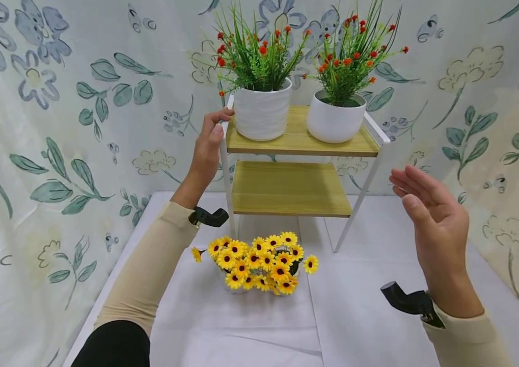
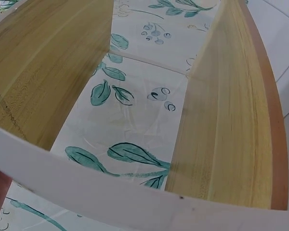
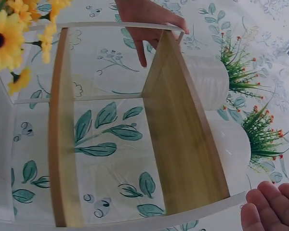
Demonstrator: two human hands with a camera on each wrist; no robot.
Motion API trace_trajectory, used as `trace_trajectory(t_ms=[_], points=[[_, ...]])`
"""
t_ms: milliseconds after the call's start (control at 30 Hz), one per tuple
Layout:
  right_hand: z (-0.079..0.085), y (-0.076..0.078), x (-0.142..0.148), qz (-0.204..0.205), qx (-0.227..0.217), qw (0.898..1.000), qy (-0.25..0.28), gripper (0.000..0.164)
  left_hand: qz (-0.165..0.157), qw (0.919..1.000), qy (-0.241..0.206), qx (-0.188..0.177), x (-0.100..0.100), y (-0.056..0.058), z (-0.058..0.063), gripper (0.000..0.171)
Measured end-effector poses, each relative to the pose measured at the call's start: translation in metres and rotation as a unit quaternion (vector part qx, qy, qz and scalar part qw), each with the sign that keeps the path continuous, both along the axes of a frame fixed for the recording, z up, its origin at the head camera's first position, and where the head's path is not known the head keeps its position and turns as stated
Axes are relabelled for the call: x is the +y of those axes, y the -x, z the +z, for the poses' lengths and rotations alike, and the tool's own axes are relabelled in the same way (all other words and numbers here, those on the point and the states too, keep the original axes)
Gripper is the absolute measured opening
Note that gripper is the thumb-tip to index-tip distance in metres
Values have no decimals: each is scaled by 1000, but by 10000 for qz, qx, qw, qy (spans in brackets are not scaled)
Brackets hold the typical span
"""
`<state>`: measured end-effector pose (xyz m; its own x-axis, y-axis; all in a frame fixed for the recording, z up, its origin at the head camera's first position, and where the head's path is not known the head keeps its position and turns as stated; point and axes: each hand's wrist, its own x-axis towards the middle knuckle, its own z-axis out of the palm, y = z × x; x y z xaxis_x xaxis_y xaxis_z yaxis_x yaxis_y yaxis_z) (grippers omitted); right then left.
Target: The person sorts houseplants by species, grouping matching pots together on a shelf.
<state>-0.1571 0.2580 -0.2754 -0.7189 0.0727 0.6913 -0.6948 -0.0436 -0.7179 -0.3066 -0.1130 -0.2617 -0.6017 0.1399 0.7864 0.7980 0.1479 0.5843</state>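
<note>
Two-tier shelf [image 1: 291, 186] stood toward the far side of the white-covered table [image 1: 378, 275], in the middle ahead of you, its lower board bare. At its left end, your left hand [image 1: 209, 140] gripped the white rail [image 1: 225, 127] by the upper board, the fingers bent over it and the thumb on the near side; how tight the hold was, you could not have told from the views. Next along, yellow flowers [image 1: 253, 260] sat on the table in front of the shelf, what held them mostly hidden under the blooms. Above, the left white pot [image 1: 261, 114] and the right white pot [image 1: 336, 120] stood upright and apart on the upper board, each with red-flowered greenery. Farthest right, your right hand [image 1: 440, 224] was open in the air, fingers straight and side by side, thumb apart from them, holding nothing; it was near the right leg [image 1: 357, 202] of the shelf, with a gap between in the head view. You seemed to be at the step of steadying or placing the shelf, and the next move probably called for your right hand to meet its right end, keeping the pots level.
</note>
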Motion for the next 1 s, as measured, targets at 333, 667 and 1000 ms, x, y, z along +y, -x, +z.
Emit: trace_trajectory(t_ms=[333, 667, 1000], points=[[-52, -6, -4, -21, -529, 9899, -1318, 51, -342, 9990, -191, -227, 1, -18, 12, 47], [-81, -6, -13, -213, -906, 9685, -2308, 54, -404, 9985, -346, 95, -3, 16, -8, 48], [-107, -1, -17, -266, -1092, 9494, -2932, 63, -382, 9985, -362, 176, -1, 19, -9, 52]])
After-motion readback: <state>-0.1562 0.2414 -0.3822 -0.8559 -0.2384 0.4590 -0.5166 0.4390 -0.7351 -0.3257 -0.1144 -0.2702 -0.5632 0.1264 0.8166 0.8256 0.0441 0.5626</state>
